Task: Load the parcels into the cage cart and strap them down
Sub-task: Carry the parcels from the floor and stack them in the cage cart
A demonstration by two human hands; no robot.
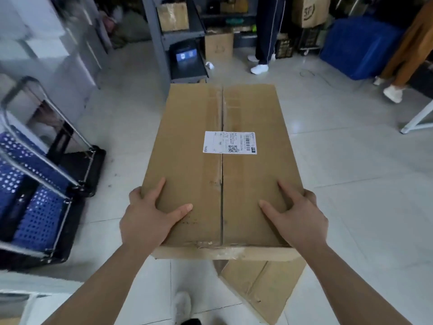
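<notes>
A long brown cardboard parcel [248,184] with a white shipping label [229,142] on top is held up in front of me, above the tiled floor. My left hand [147,219] grips its near left corner, thumb on top. My right hand [297,219] grips the near right corner the same way. The cage cart [68,184], with a black base, chrome rails and blue perforated panels, stands at the left, apart from the parcel. Another cardboard parcel [262,285] lies on the floor under the held one, partly hidden.
A grey metal shelf rack [164,36] with cardboard boxes stands straight ahead. One person's legs [267,34] are beside it, another person's at the far right. A blue crate [358,48] sits at the back right. A white table leg [417,120] stands on the right.
</notes>
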